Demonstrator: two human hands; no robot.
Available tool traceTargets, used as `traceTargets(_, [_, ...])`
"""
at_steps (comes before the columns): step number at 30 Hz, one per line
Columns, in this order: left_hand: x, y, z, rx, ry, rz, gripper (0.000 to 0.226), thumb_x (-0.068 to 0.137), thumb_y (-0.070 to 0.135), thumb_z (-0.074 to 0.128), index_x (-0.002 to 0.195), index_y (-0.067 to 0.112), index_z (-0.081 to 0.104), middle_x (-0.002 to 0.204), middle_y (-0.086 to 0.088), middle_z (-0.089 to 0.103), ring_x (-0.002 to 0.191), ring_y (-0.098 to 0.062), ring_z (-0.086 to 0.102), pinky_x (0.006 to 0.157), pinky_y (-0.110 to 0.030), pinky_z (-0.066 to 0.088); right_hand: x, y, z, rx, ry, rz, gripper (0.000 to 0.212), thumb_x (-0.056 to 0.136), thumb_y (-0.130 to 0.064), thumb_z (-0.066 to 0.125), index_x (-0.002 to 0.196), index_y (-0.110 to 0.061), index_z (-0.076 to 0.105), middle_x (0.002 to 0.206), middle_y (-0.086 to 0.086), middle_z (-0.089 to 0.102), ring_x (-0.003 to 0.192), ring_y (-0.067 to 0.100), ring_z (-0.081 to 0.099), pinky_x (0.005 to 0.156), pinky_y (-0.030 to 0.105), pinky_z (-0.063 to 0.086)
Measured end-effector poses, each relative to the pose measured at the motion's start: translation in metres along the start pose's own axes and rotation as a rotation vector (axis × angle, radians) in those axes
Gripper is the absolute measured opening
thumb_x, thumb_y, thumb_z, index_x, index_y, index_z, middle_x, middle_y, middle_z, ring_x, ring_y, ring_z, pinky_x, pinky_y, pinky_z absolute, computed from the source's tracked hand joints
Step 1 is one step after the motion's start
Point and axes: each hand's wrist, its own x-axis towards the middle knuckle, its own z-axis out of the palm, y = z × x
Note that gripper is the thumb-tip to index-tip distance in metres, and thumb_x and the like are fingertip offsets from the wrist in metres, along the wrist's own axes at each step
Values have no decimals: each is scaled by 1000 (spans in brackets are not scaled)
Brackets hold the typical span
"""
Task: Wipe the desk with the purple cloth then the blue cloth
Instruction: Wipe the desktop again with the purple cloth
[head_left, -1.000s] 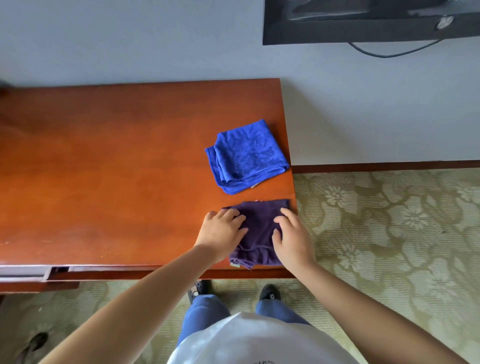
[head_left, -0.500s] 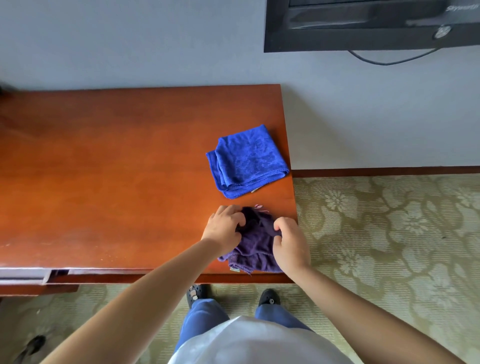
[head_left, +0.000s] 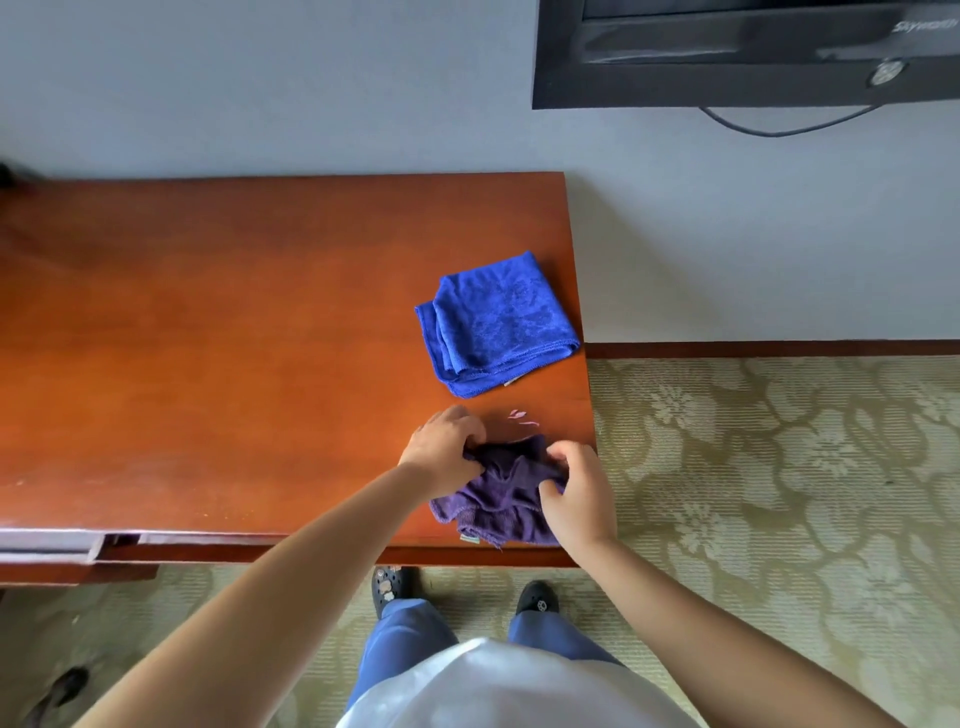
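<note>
Purple cloth (head_left: 506, 488) in both hands

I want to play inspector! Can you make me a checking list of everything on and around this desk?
Surface: wooden desk, shiny.
Job's things: purple cloth bunched at the front right corner; blue cloth folded behind it, untouched.
Clutter: small pink bits between the cloths.
Hands: left hand and right hand both grip the purple cloth.
Cables: black cable under the TV.
Surroundings: flowered carpet, grey wall.

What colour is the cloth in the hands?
Purple cloth, clearest in the head view.
</note>
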Motion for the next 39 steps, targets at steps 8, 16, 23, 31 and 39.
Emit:
traceTargets(8, [-8, 2, -13, -515, -89, -35, 25, 83, 4, 66, 106, 11, 60, 94, -4, 62, 83, -18, 57, 70, -20, 43, 8, -6, -7, 156, -128, 157, 7, 95, -25, 52, 102, -24, 50, 83, -5, 56, 76, 19, 54, 68, 35, 40])
traceTargets(16, [-32, -38, -48, -792, -190, -169, 50, 84, -3, 66, 126, 21, 55, 114, -3, 61, 105, -15, 58, 87, -20, 45, 12, -46, 18, 285, -120, 105, 22, 96, -32, 51, 112, -16, 53, 106, 5, 65, 96, 24, 59, 89, 43, 46])
traceTargets(23, [-44, -85, -91, -332, -146, -161, 17, 80, 23, 75, 76, 14, 62, 70, 1, 51, 67, -15, 46, 57, -24, 36, 26, -111, 36, 268, -92, -58, 16, 97, -23, 52, 110, -14, 54, 99, -7, 60, 94, 16, 55, 90, 42, 45])
traceTargets(31, [-45, -143, -169, 74, 101, -25, 35, 78, 28, 76, 105, 8, 67, 138, 0, 44, 117, -20, 50, 83, -22, 39, 56, -190, 60, 160, -109, -144, 11, 97, -30, 50, 99, -19, 51, 79, -9, 55, 78, 16, 54, 75, 37, 44])
traceTargets(39, [-49, -193, -250, 348, 313, -113, 24, 84, 41, 66, 103, 27, 66, 92, 4, 64, 94, -22, 56, 83, -29, 34, 103, -257, 97, 89, -3, -217, 12, 91, -18, 60, 82, -13, 56, 69, -1, 53, 66, 17, 49, 57, 29, 35])
